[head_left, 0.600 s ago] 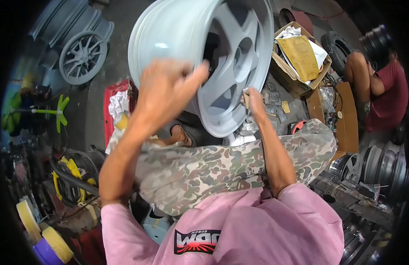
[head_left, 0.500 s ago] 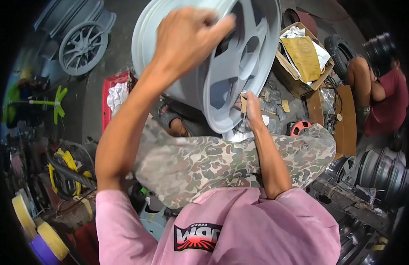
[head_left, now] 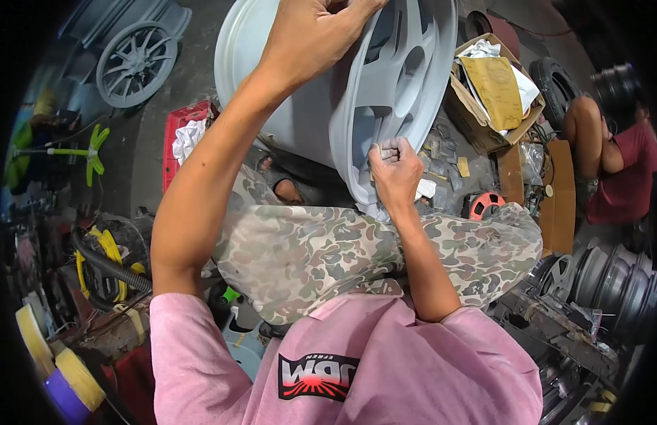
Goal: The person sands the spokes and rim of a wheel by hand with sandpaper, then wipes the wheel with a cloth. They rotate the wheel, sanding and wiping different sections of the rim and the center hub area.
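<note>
Wheel [head_left: 403, 67] stands just beyond left hand [head_left: 318, 35] and right hand [head_left: 396, 170].

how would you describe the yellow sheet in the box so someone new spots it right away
Start at the big grey wheel in front of the person. Just to its right in the picture stands an open cardboard box, and the yellow sheet lies on top there. It is mustard-coloured, unlike the white papers beside it.
</note>
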